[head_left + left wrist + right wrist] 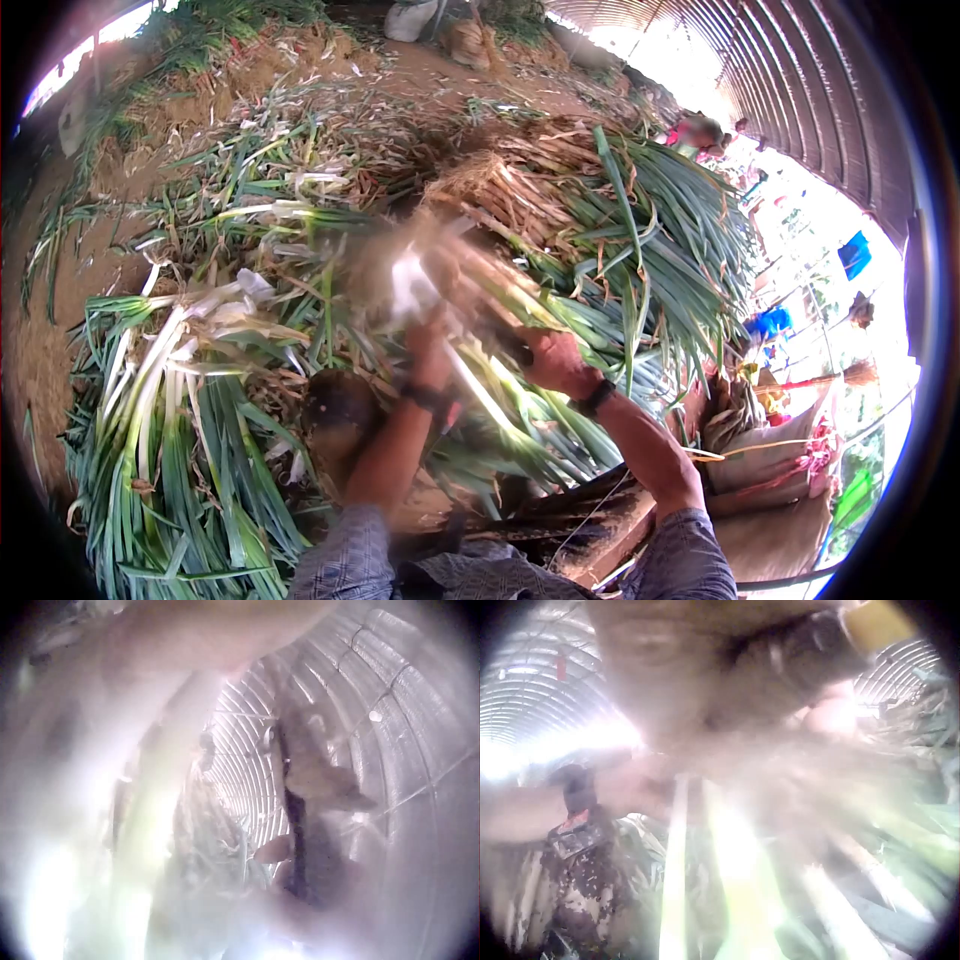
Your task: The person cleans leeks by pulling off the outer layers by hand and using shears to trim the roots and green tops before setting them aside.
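Note:
Long green onions (490,395) with pale stems lie between the two hands in the head view. My left hand (430,345) is blurred and grips the stalks by their pale part, close to a whitish blur of roots and husk. To its right, my right hand (562,362) has its fingers curled round leafy stalks. The right wrist view has my right hand (697,667) at the top, a dark wrap with a yellow end on one digit, and pale stalks (675,870) below my left hand (637,784). In the left wrist view, blurred stalks (154,817) hang beneath my left hand (217,634).
A big heap of onions (680,220) with roots inward lies at the upper right. Another bunch (180,440) lies at the left, among loose leaves and husks. A rounded dark object (340,410) is beside the left forearm. Sacking (770,500) lies at the lower right.

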`<state>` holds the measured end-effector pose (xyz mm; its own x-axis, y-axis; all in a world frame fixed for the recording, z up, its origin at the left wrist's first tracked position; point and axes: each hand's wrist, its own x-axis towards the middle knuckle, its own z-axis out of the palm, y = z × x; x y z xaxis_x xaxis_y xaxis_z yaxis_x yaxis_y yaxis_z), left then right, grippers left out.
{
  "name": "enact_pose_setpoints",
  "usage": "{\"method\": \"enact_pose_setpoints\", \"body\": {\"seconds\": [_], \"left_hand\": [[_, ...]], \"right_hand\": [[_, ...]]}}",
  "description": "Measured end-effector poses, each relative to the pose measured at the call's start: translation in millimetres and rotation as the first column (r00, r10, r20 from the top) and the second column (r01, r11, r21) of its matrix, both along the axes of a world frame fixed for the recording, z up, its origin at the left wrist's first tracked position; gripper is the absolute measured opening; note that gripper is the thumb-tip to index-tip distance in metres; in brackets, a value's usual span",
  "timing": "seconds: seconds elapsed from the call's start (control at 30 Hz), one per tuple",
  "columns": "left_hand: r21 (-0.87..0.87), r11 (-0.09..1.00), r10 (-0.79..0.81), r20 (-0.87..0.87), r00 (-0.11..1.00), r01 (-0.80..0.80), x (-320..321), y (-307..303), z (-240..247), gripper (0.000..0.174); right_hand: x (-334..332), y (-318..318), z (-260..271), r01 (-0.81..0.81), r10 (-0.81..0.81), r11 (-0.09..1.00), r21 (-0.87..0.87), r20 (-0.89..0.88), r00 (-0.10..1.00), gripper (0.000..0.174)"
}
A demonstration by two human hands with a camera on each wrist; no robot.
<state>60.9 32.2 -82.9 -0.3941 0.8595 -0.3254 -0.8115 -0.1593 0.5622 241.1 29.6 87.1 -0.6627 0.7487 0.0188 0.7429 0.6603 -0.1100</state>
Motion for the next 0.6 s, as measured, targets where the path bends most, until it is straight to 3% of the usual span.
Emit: {"method": "enact_pose_setpoints", "body": {"seconds": [0.07,0.17,0.3,0.33,0.4,0.6], "left_hand": [[0.021,1.000,0.004,-0.097,0.995,-0.002,0.1,1.6,-12.1,0.039],[0.108,0.994,-0.032,0.069,0.997,0.025,3.3,4.7,-12.9,0.042],[0.286,0.952,-0.127,0.041,0.991,0.110,-0.3,3.3,-8.4,0.045],[0.282,0.954,-0.101,-0.012,0.995,0.100,0.5,4.1,-9.9,0.044],[0.357,0.926,-0.218,0.246,0.945,0.121,-3.1,4.4,-8.2,0.042],[0.423,0.889,-0.293,0.227,0.929,0.177,-7.8,-0.2,-5.5,0.040]], "right_hand": [[1.6,-2.8,1.1,-0.065,0.066,0.998,0.012,-0.071,0.995,0.036],[0.9,-2.8,6.9,0.097,-0.097,0.995,0.005,-0.029,0.995,0.035],[12.7,-0.4,13.9,0.016,-0.030,0.993,-0.120,-0.118,0.992,0.032],[10.4,-1.8,17.8,-0.021,0.019,1.000,-0.022,-0.083,0.996,0.033],[12.8,2.4,15.1,0.004,-0.006,1.000,-0.015,-0.186,0.983,0.034],[14.0,5.0,20.8,-0.033,0.039,0.999,0.027,-0.255,0.966,0.034]]}}
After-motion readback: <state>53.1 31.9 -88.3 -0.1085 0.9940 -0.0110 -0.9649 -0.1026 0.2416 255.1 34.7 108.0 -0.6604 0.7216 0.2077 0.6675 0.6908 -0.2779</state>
